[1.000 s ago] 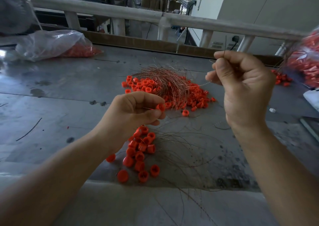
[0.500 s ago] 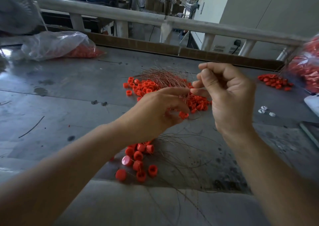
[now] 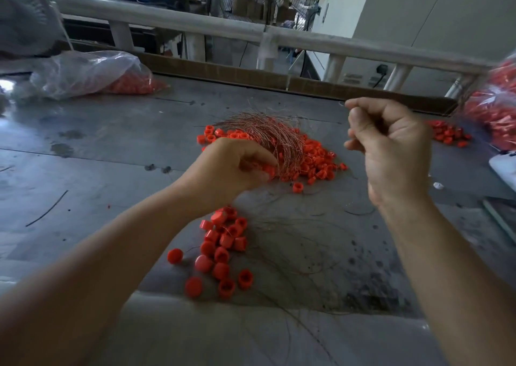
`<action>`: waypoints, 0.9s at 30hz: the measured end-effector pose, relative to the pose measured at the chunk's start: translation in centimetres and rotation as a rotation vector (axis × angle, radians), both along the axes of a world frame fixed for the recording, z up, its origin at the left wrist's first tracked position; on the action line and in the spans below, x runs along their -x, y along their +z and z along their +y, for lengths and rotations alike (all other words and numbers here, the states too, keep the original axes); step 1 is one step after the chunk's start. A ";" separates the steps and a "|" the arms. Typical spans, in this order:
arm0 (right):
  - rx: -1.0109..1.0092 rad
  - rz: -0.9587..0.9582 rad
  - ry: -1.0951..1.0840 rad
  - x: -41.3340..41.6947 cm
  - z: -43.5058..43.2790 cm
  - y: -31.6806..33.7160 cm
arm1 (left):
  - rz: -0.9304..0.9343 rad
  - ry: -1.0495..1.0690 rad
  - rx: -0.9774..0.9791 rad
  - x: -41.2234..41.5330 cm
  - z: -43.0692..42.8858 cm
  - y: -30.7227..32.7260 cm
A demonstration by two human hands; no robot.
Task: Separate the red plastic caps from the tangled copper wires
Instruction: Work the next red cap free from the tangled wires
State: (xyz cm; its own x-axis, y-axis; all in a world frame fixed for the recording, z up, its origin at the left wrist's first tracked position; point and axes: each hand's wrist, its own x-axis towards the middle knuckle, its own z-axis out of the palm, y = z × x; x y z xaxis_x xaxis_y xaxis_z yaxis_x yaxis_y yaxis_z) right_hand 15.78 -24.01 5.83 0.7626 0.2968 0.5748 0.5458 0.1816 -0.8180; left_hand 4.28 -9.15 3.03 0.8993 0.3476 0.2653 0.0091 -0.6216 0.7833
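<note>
A tangle of copper wires arches over a heap of red plastic caps in the middle of the grey metal table. My left hand pinches a red cap at the near edge of that tangle. My right hand is raised to the right, fingers curled and pinching a thin wire that I can barely see. A loose group of separated red caps lies near the table's front, below my left wrist. Stray wires are spread beside them.
A clear plastic bag with red caps lies at the back left. Another bag of caps hangs at the right edge, with a small pile of caps below it. A white railing runs behind the table.
My left hand went forward from near my body into the wire tangle and now pinches a cap there. My right hand dropped toward it, then pulled back up and to the right.
</note>
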 end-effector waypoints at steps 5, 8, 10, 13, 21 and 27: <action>0.184 -0.187 0.132 1.3 0.4 -0.2 | -0.153 -0.095 0.670 2.8 -0.8 0.7; 0.294 -0.277 0.190 2.6 0.9 -0.6 | -0.201 -0.131 0.897 3.6 -0.5 0.2; 0.327 -0.291 0.213 3.2 1.2 -0.8 | -0.221 -0.132 0.910 3.6 0.1 0.1; 0.350 -0.298 0.222 3.7 1.4 -1.0 | -0.234 -0.149 0.922 3.6 0.6 0.1; 0.405 -0.318 0.230 4.3 1.6 -1.5 | -0.232 -0.194 0.912 3.6 0.5 0.0; 0.415 -0.323 0.227 4.2 1.6 -1.6 | -0.196 -0.186 0.873 3.6 0.4 -0.1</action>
